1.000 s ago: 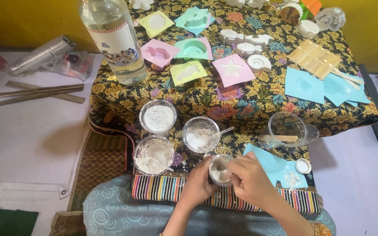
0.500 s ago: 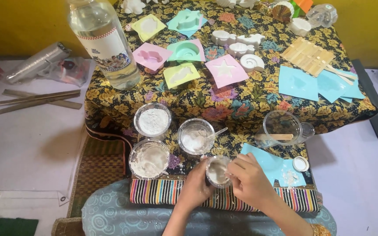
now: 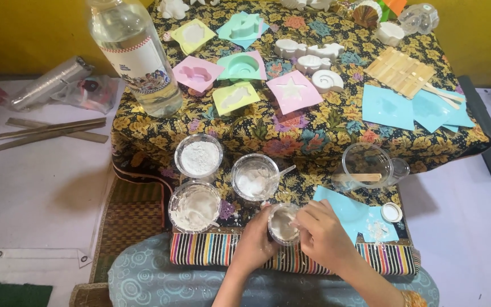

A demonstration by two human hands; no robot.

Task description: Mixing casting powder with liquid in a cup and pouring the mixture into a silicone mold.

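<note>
Here, left hand [image 3: 255,245] grip clamped round small clear cup [image 3: 283,223] of pale paste; right hand [image 3: 324,236] fingers pinched together at rim.

The small cup [image 3: 283,223] is half hidden between the left hand [image 3: 255,243] and right hand [image 3: 322,234], so whatever the right fingers pinch cannot be told. The top edge cuts off the big bottle [image 3: 134,54].

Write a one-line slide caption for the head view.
Both hands, left hand and right hand, hold a small cup beside three powder-filled cups on a floral cloth.
</note>
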